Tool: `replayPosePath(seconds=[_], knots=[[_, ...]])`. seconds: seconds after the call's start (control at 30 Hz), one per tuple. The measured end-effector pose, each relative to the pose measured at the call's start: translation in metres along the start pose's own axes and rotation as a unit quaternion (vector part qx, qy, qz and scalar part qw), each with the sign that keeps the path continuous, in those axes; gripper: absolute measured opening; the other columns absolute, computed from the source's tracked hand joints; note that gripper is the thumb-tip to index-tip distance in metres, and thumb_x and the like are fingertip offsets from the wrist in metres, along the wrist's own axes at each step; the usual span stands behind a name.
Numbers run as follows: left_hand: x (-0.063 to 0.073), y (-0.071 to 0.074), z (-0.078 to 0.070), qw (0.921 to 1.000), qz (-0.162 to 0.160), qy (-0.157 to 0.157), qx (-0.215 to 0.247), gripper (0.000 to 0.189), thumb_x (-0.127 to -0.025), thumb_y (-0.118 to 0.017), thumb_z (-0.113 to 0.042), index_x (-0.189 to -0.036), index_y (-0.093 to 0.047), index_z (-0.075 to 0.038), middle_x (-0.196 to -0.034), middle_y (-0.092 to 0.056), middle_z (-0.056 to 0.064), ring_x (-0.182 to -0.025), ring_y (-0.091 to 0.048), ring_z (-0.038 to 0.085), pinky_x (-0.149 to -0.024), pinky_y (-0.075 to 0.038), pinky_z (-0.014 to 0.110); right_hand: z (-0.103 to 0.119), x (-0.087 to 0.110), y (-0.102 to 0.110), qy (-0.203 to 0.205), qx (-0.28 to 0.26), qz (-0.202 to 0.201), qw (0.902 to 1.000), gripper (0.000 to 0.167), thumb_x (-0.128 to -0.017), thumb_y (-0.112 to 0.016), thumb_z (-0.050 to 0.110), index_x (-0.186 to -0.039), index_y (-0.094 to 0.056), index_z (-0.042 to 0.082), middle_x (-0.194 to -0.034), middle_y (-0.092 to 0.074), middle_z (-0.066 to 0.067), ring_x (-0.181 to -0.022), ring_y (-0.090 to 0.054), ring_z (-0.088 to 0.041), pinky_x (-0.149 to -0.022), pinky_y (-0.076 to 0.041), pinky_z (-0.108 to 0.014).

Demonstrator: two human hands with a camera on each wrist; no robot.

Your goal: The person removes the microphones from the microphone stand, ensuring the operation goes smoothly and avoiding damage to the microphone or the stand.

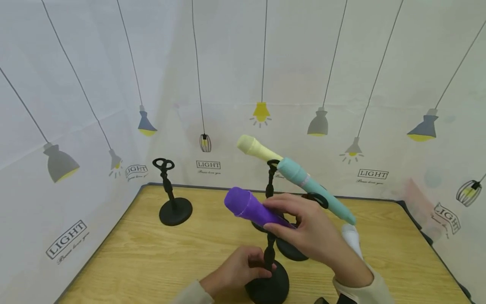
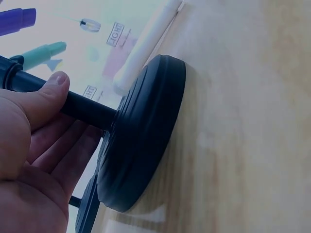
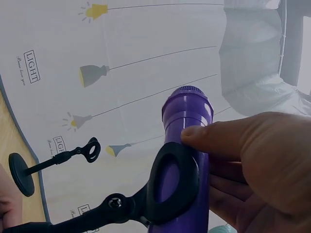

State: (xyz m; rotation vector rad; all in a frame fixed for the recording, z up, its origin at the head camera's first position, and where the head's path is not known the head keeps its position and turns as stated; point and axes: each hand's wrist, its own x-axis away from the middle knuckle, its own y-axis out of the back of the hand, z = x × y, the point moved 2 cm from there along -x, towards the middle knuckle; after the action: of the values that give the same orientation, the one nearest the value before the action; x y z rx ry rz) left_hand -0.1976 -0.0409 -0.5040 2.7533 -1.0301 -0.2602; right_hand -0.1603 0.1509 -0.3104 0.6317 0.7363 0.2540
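Observation:
A purple microphone [image 1: 248, 207] is pinched between the thumb and fingers of my right hand [image 1: 313, 228]. In the right wrist view its body lies against the black clip [image 3: 172, 182] of a stand; whether it sits inside the clip I cannot tell. My left hand [image 1: 243, 268] grips the pole of that stand [image 2: 90, 109], just above its round base [image 2: 146, 136]. Behind my right hand, a teal microphone [image 1: 315, 188] and a pale yellow microphone [image 1: 258, 147] tilt on other black stands. Part of a white microphone [image 1: 351, 238] shows beside my right wrist.
One more black stand [image 1: 172, 207], its clip holding nothing, stands at the back left of the wooden table [image 1: 152, 257]. A white backdrop [image 1: 228, 84] printed with hanging lamps encloses the table's back and sides.

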Motion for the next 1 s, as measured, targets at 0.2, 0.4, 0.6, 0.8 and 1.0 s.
replayPosePath(seconds=[0.2,0.4,0.6,0.8,1.0], knots=[[0.007,-0.009,-0.004,0.9992,0.017,0.013,0.034,0.008,-0.098,-0.077,-0.004,-0.104,-0.073,0.000,-0.114,-0.081,0.020,-0.105,-0.077,0.003,-0.098,-0.056,0.019,0.004,0.009,0.007,0.033,0.000,0.022,0.9992,0.039,-0.092,-0.086,0.009,-0.129,-0.077,0.017,-0.127,-0.079,-0.001,-0.110,-0.074,-0.009,-0.083,-0.062,-0.028],[0.014,-0.017,-0.008,0.9984,0.021,0.018,0.050,0.008,-0.100,-0.076,-0.005,-0.104,-0.072,0.000,-0.113,-0.081,0.020,-0.105,-0.076,0.002,-0.098,-0.055,0.019,0.009,0.016,0.010,0.068,0.004,0.020,0.9975,0.043,-0.089,-0.088,0.005,-0.128,-0.076,0.018,-0.125,-0.079,0.000,-0.110,-0.074,-0.012,-0.088,-0.063,-0.031],[0.017,-0.024,-0.011,0.9978,0.019,0.008,0.062,0.011,-0.099,-0.076,-0.004,-0.106,-0.072,0.004,-0.113,-0.079,0.027,-0.104,-0.074,0.000,-0.099,-0.055,0.019,0.020,0.023,0.008,0.039,0.036,0.005,0.9986,0.049,-0.086,-0.092,0.009,-0.131,-0.075,0.019,-0.128,-0.076,0.005,-0.113,-0.073,-0.013,-0.090,-0.064,-0.033],[0.018,-0.028,-0.011,0.9988,0.019,0.010,0.044,0.012,-0.099,-0.077,-0.006,-0.110,-0.075,-0.001,-0.110,-0.081,0.021,-0.103,-0.071,-0.002,-0.098,-0.054,0.020,0.028,0.027,0.004,0.026,0.060,-0.017,0.9977,0.051,-0.083,-0.094,0.008,-0.130,-0.077,0.018,-0.126,-0.075,0.005,-0.108,-0.075,-0.015,-0.086,-0.066,-0.032],[0.020,-0.033,-0.008,0.9975,0.022,0.016,0.065,0.009,-0.101,-0.074,-0.004,-0.109,-0.073,0.001,-0.112,-0.080,0.023,-0.105,-0.070,-0.002,-0.095,-0.055,0.018,0.028,0.029,0.003,0.027,0.045,-0.022,0.9984,0.048,-0.083,-0.093,0.007,-0.128,-0.078,0.017,-0.124,-0.076,0.005,-0.107,-0.074,-0.011,-0.084,-0.066,-0.030]])
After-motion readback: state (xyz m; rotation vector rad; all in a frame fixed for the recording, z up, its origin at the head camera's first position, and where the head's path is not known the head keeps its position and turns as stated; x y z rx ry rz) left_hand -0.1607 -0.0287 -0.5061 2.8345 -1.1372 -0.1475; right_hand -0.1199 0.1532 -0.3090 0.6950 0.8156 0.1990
